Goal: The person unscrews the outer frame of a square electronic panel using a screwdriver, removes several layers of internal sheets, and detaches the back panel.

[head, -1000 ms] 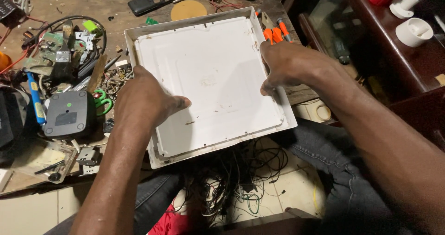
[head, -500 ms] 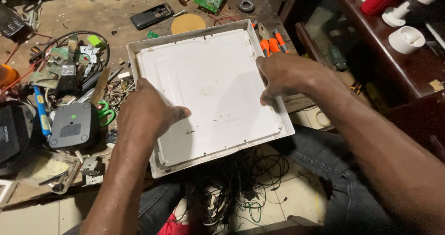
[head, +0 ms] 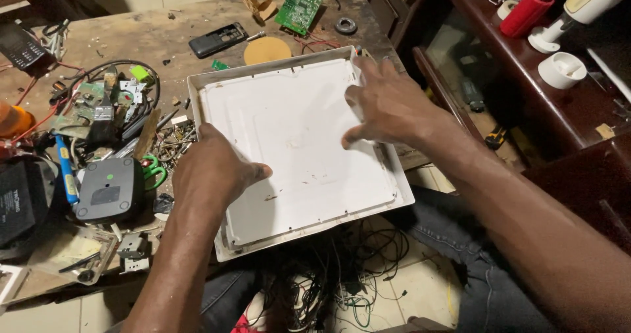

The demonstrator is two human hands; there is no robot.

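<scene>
Both hands rest flat on the white square panel (head: pixel 299 149), which lies on the near edge of the wooden surface (head: pixel 151 37) and overhangs the person's lap. Compared with a second ago, the left hand (head: pixel 213 175) has kept its place on the panel's left side, fingers loosely together and thumb pointing inward, pressing down rather than gripping. The right hand (head: pixel 388 106) has slid up toward the far right corner; its fingers are spread wide, lying on the inner plate by the raised rim, clamped on nothing. The panel itself sits a little more turned in the view, though much of that is the camera shifting. My reading is that the person is feeling along the rim for a spot where the plate might lift, with the left hand steadying the panel.

The surface is cluttered. Left of the panel lie a grey box with a green dot (head: pixel 108 190), green-handled scissors (head: pixel 152 170), loose wires and small circuit parts. Beyond it are a dark phone (head: pixel 218 40), a round tan disc (head: pixel 267 50) and a green circuit board (head: pixel 299 7). A tangle of cables (head: pixel 328 274) hangs below the panel above the tiled floor. To the right stands a dark wooden cabinet (head: pixel 526 96) carrying a red cylinder (head: pixel 527 12) and a white round holder (head: pixel 562 69).
</scene>
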